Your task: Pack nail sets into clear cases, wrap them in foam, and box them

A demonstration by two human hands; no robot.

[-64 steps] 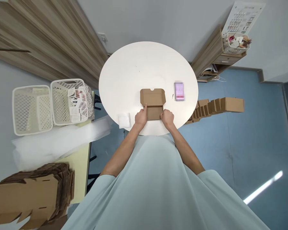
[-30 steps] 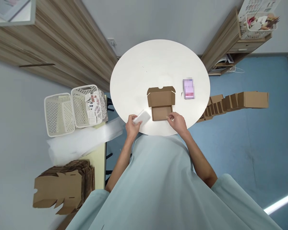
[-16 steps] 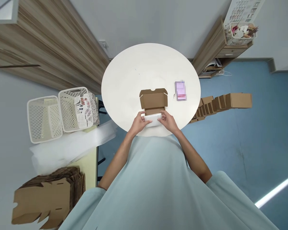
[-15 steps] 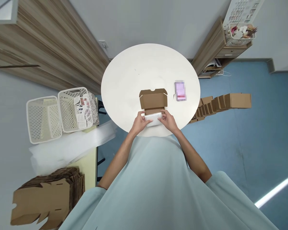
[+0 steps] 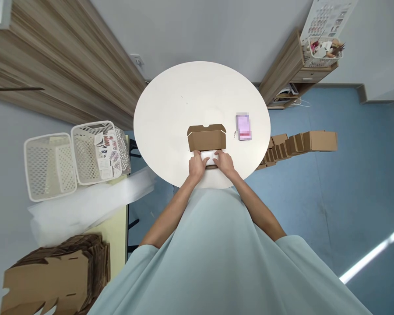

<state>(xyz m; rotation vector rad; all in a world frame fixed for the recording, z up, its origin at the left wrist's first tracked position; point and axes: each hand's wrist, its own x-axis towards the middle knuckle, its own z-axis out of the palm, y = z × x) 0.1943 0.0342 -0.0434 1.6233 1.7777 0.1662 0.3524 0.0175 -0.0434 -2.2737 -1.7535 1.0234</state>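
An open brown cardboard box (image 5: 206, 141) sits near the front of the round white table (image 5: 170, 105), its lid flap raised toward the wall. In its lower part lies a white wrapped packet (image 5: 209, 157); what it contains is hidden. My left hand (image 5: 197, 166) grips the packet's left end, thumb on top and fingers partly hidden at the box side. My right hand (image 5: 225, 162) is closed on the right end in the same way. To the right of the box, a purple pack (image 5: 243, 127) rests on the table, its face blurred.
Left, a side table (image 5: 120, 227) bears white plastic baskets (image 5: 96, 127) with printed cards, white foam sheets (image 5: 85, 205) and stacked flat cardboard (image 5: 49, 280). Several brown boxes (image 5: 321, 141) stand in a row right of the table. A wooden cabinet (image 5: 282, 65) is at back right.
Both hands have brought the white packet forward, from above the table's front edge into the box's lower part. The camera view has shifted slightly.
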